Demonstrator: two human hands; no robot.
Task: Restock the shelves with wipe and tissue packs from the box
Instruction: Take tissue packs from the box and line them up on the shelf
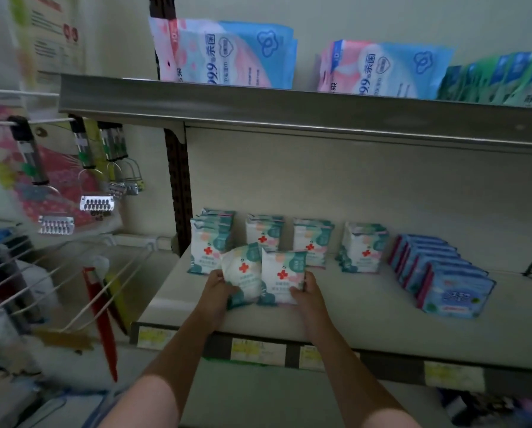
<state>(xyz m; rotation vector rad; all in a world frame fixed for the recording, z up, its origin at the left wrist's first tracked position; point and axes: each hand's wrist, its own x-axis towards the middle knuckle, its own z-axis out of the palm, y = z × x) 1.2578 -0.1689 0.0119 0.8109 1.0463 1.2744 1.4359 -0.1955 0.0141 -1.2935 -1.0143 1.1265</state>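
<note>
Both my hands reach onto the white middle shelf [366, 313]. My left hand [216, 287] grips a tilted white wipe pack with a red cross [243, 273]. My right hand [307, 288] grips a second, upright red-cross wipe pack [281, 273] beside it. Both packs stand on the shelf in front of rows of the same packs [264, 231], between the leftmost row [207, 242] and the third row [312, 239]. A further row [363, 247] stands to the right. The box is out of view.
Blue tissue packs [443, 273] line the shelf's right side. The upper metal shelf [258, 109] carries large pink-and-blue packs [227, 54] and green ones [505, 78]. Padlocks [96, 202] hang on hooks at left, above a wire rack [73, 273]. Price labels [257, 350] run along the front edge.
</note>
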